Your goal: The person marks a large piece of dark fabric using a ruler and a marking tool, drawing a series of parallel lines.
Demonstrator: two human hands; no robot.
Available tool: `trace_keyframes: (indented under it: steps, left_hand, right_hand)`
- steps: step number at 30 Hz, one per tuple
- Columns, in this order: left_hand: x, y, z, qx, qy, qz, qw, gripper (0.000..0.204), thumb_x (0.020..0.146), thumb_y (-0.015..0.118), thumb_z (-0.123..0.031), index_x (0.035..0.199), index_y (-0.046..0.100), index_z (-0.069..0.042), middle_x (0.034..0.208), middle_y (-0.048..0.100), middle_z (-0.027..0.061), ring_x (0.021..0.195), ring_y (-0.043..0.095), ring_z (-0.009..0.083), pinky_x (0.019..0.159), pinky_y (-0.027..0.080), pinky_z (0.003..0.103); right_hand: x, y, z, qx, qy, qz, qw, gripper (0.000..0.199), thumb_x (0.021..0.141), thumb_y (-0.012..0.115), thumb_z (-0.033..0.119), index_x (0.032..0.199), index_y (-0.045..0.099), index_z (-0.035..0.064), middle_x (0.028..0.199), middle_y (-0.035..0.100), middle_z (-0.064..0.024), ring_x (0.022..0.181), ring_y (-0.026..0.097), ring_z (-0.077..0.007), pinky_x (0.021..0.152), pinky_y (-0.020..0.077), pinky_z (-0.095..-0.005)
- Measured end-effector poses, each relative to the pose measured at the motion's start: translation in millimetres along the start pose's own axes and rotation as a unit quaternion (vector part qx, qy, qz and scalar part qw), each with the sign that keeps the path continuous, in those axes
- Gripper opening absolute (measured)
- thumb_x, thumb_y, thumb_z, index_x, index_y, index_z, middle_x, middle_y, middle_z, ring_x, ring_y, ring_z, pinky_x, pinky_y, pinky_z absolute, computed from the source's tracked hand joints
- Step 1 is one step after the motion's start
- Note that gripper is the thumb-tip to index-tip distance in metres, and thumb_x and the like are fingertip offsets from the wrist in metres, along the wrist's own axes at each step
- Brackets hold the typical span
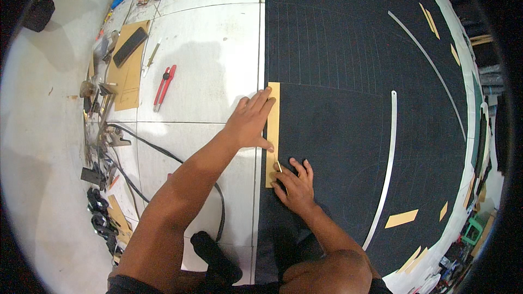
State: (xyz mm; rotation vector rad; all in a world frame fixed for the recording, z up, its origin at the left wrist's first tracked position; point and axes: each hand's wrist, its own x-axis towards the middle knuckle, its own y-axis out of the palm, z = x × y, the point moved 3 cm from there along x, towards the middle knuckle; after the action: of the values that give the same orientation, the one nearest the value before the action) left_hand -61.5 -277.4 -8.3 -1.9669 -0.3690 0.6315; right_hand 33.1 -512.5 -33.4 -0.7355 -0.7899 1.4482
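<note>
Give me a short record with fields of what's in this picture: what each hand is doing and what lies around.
Setting: dark fabric spread over a pale tiled floor
Left hand: flat, pressing a tan cardboard strip at the fabric's edge
Right hand: fingers pinch a small thin marker against the strip
On the fabric: long curved metal ruler, tan cardboard pieces
On the floor: red utility knife, black cable, cardboard sheet, tools along the left

Bright, even light; soft shadows (fisheye bends the edges).
</note>
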Motion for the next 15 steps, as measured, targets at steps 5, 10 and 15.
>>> trace_keyframes:
  steps: [5,10,15]
  left_hand:
    - [5.6,-10.7,-13.2,0.052,-0.026,0.053,0.997,0.132,0.053,0.095,-0.058,0.154,0.034,0.0,0.165,0.023,0.0223,0.154,0.024,0.0344,0.121,0.026,0.052]
    - [6.5,-11.0,-18.9,0.12,-0.026,0.067,0.99,0.129,0.056,0.092,-0.063,0.154,0.034,-0.001,0.166,0.021,0.0228,0.154,0.023,0.0353,0.12,0.027,0.054]
    - [6.1,0.1,-11.5,0.097,-0.016,0.047,0.994,0.135,0.052,0.093,-0.063,0.154,0.032,0.0,0.166,0.02,0.0248,0.152,0.027,0.0393,0.117,0.03,0.059]
  right_hand:
    - [0.1,-2.7,2.1,-0.001,0.012,0.007,1.0,0.036,0.088,0.079,0.024,0.119,0.065,0.0129,0.136,0.065,-0.0079,0.143,0.042,-0.0355,0.12,0.0197,-0.0636]
    - [-0.9,-2.3,1.1,0.0,0.018,0.015,1.0,0.034,0.087,0.079,0.023,0.116,0.068,0.0122,0.135,0.065,-0.0079,0.143,0.042,-0.035,0.12,0.0198,-0.0625]
    - [0.1,-0.4,-0.8,-0.004,0.018,-0.011,1.0,0.03,0.087,0.077,0.023,0.115,0.07,0.0152,0.134,0.066,-0.0034,0.14,0.045,-0.034,0.119,0.0236,-0.0614]
